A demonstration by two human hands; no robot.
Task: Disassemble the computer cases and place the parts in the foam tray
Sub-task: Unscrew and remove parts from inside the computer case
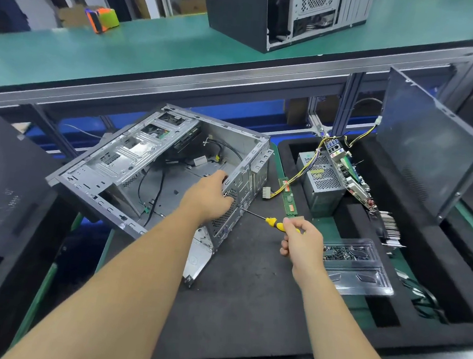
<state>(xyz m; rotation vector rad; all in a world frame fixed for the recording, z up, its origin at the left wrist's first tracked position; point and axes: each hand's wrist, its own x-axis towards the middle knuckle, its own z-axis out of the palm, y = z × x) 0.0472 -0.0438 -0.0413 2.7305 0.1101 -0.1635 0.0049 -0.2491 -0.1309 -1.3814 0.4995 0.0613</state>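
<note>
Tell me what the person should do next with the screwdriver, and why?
Probably turn the screwdriver to loosen a screw: its tip already meets the rear panel of the case, the right hand grips the handle, and the left hand steadies the case.

Bright, even light; blurred, warped edges

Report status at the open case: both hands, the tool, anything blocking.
Left hand braces the open case at its rear panel. Right hand holds the yellow screwdriver, tip at that panel. Nothing blocking; memory stick lies clear.
</note>
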